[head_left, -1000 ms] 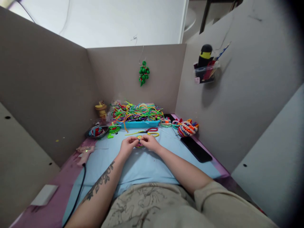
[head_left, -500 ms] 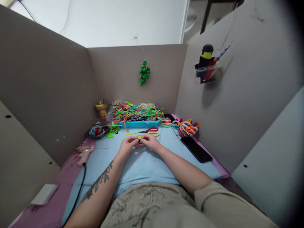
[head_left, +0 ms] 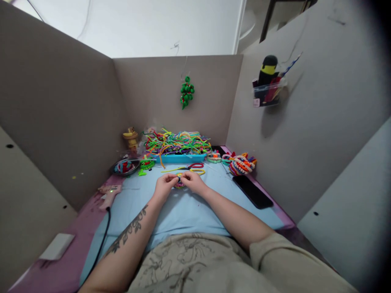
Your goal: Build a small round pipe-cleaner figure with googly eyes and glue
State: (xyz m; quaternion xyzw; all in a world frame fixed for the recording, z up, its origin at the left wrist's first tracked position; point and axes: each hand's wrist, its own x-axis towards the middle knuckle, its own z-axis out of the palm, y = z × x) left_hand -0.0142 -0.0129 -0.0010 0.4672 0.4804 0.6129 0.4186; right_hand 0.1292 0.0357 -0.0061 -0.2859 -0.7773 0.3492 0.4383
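Between my two hands is a small multicoloured pipe-cleaner piece (head_left: 180,185) with pink and yellow parts; my fingers hide much of it. My left hand (head_left: 166,183) pinches it from the left, fingers closed. From the other side my right hand (head_left: 192,181) grips it with thumb and fingertips. Just beyond the fingertips lie scissors (head_left: 198,169) with one red and one yellow handle loop. A green pipe-cleaner figure (head_left: 147,163) sits to the left of them.
A blue tray (head_left: 183,158) heaped with pipe cleaners (head_left: 177,142) stands at the back. At left are a dark bowl (head_left: 125,167) and a pink glue gun (head_left: 110,196) with its cord. A phone (head_left: 253,192) and an orange-striped figure (head_left: 242,164) lie at right. Grey panels enclose three sides.
The view has shifted very slightly. Both hands stay at the same spot with the piece, and nothing else has visibly moved.
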